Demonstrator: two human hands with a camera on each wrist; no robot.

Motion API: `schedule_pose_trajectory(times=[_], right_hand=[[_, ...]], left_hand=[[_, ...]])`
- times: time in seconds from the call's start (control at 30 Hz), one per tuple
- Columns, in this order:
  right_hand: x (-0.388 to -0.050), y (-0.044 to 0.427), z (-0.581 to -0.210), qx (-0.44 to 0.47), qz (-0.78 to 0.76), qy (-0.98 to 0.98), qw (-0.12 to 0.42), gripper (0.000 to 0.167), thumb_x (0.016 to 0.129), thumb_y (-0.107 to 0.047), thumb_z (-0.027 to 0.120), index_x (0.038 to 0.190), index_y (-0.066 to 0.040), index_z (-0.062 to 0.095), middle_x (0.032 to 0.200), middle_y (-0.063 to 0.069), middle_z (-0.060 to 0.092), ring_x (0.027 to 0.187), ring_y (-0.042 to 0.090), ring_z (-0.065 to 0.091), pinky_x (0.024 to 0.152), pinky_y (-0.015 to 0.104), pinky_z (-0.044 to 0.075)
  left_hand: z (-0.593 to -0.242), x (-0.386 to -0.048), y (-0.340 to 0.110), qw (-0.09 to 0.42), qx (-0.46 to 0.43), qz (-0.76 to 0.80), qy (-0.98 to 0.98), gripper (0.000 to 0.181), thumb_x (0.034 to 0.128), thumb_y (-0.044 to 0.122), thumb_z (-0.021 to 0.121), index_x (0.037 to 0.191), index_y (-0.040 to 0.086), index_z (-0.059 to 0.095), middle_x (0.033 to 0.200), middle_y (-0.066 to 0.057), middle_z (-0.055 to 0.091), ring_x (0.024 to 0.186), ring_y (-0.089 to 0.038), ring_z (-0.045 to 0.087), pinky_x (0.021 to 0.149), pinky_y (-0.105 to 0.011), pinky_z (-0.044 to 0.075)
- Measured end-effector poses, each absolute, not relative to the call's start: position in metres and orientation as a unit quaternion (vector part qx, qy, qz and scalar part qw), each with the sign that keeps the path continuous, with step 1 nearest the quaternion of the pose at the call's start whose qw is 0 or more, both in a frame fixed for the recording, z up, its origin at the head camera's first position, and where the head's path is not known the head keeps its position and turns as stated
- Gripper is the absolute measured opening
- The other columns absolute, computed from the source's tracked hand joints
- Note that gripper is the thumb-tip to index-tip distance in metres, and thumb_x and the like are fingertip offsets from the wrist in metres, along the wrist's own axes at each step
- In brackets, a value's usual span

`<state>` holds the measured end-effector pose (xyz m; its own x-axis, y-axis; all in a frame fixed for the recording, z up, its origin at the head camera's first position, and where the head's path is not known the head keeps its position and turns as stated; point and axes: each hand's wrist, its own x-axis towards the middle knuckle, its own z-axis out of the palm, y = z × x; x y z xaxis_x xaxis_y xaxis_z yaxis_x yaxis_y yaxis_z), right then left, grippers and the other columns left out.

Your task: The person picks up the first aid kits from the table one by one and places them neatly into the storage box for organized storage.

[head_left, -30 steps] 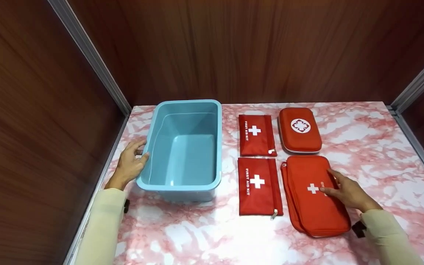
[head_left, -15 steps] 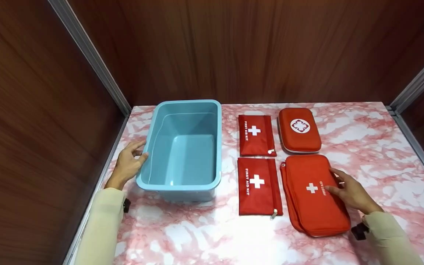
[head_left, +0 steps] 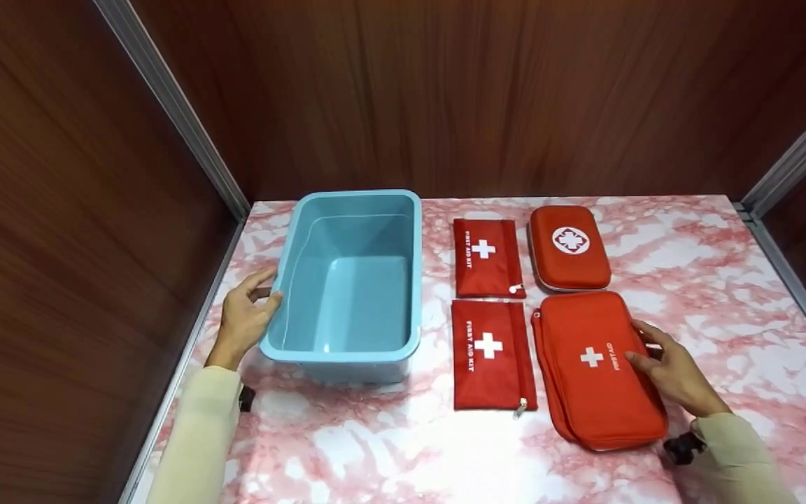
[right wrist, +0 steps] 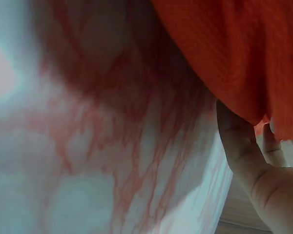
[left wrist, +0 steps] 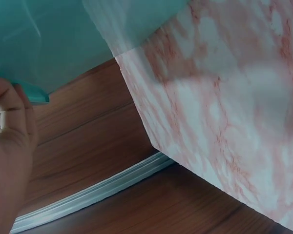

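My left hand [head_left: 248,318] holds the left rim of a light blue plastic bin [head_left: 343,355] in the head view. In the left wrist view, curled fingers [left wrist: 12,109] wrap that rim. At the right, my right hand [head_left: 676,371] grips the right edge of a large red first aid bag [head_left: 599,399], thumb on top and fingers at its side. The right wrist view has the bag's red fabric [right wrist: 234,53] close up, fingers against its edge. The bag lies on the table, a strap along its left side.
Left of the bag lie two flat red first aid pouches, a larger one [head_left: 490,385] and a smaller one [head_left: 483,273]. A red hard case [head_left: 571,269] sits behind the bag. Wood-grain panels [head_left: 445,98] enclose the marbled table [head_left: 375,448] at the back and sides.
My right thumb has slid right, from the bag's printing toward its edge, uncovering the words. The bag's far end has shifted slightly left and back. The left hand stays at the bin's rim.
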<state>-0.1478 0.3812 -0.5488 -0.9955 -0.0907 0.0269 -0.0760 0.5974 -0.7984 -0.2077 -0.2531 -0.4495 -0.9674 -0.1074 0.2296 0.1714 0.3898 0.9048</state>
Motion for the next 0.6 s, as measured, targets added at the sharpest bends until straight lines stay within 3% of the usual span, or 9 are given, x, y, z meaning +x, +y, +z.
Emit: schedule_pose_trajectory(times=[0.03, 0.13, 0.23, 0.3, 0.43, 0.53, 0.6], right_hand=[[-0.147, 0.381, -0.549, -0.043, -0.450, 0.892, 0.011, 0.062, 0.099, -0.010, 0.062, 0.151, 0.007, 0.033, 0.129, 0.036, 0.048, 0.109, 0.046, 0.059, 0.073, 0.015, 0.049], [-0.145, 0.382, -0.548, -0.038, -0.458, 0.888, 0.009, 0.061, 0.099, -0.010, 0.062, 0.152, 0.005, 0.034, 0.130, 0.032, 0.048, 0.102, 0.019, 0.064, 0.073, 0.017, 0.051], [-0.143, 0.382, -0.548, -0.032, -0.467, 0.884, 0.006, 0.061, 0.099, -0.011, 0.063, 0.152, 0.003, 0.035, 0.130, 0.029, 0.048, 0.094, -0.004, 0.058, 0.073, 0.018, 0.052], [-0.141, 0.382, -0.547, -0.024, -0.475, 0.880, 0.004, 0.061, 0.099, -0.012, 0.063, 0.151, 0.003, 0.036, 0.131, 0.028, 0.048, 0.094, -0.003, 0.059, 0.073, 0.018, 0.053], [-0.139, 0.381, -0.546, -0.011, -0.479, 0.877, -0.008, 0.059, 0.098, -0.012, 0.065, 0.149, 0.003, 0.040, 0.134, 0.027, 0.047, 0.099, 0.013, 0.063, 0.073, 0.018, 0.053], [-0.138, 0.381, -0.547, -0.005, -0.497, 0.867, -0.014, 0.057, 0.098, -0.011, 0.065, 0.149, 0.002, 0.042, 0.138, 0.022, 0.046, 0.099, 0.007, 0.063, 0.072, 0.020, 0.055], [-0.136, 0.381, -0.546, 0.003, -0.521, 0.854, -0.014, 0.056, 0.098, -0.010, 0.065, 0.149, 0.000, 0.043, 0.139, 0.010, 0.048, 0.097, -0.003, 0.061, 0.072, 0.022, 0.056]], left_hand=[[-0.445, -0.205, -0.251, 0.129, -0.015, -0.549, -0.826, 0.043, 0.0886, -0.013, 0.062, 0.131, -0.014, 0.056, 0.133, -0.032, 0.056, 0.094, -0.026, 0.066, 0.066, -0.012, 0.050], [-0.436, -0.199, -0.245, 0.143, -0.010, -0.541, -0.829, 0.041, 0.0879, -0.012, 0.063, 0.128, -0.014, 0.058, 0.125, -0.032, 0.061, 0.097, -0.035, 0.066, 0.065, -0.012, 0.049], [-0.441, -0.201, -0.246, 0.155, -0.008, -0.534, -0.831, 0.040, 0.0879, -0.010, 0.064, 0.128, -0.012, 0.060, 0.124, -0.030, 0.063, 0.102, -0.041, 0.065, 0.066, -0.010, 0.048], [-0.447, -0.205, -0.249, 0.159, -0.005, -0.539, -0.827, 0.040, 0.0880, -0.009, 0.065, 0.128, -0.010, 0.062, 0.124, -0.028, 0.064, 0.104, -0.040, 0.065, 0.067, -0.010, 0.048], [-0.460, -0.211, -0.255, 0.162, 0.003, -0.546, -0.822, 0.040, 0.0879, -0.007, 0.067, 0.128, -0.004, 0.065, 0.119, -0.025, 0.067, 0.104, -0.035, 0.065, 0.070, -0.011, 0.050], [-0.463, -0.211, -0.257, 0.163, 0.005, -0.550, -0.819, 0.039, 0.0874, -0.006, 0.068, 0.126, -0.003, 0.067, 0.118, -0.024, 0.068, 0.105, -0.034, 0.066, 0.071, -0.012, 0.050], [-0.463, -0.211, -0.257, 0.162, 0.006, -0.552, -0.818, 0.039, 0.0872, -0.006, 0.068, 0.126, -0.003, 0.067, 0.118, -0.023, 0.068, 0.105, -0.033, 0.066, 0.072, -0.012, 0.050]])
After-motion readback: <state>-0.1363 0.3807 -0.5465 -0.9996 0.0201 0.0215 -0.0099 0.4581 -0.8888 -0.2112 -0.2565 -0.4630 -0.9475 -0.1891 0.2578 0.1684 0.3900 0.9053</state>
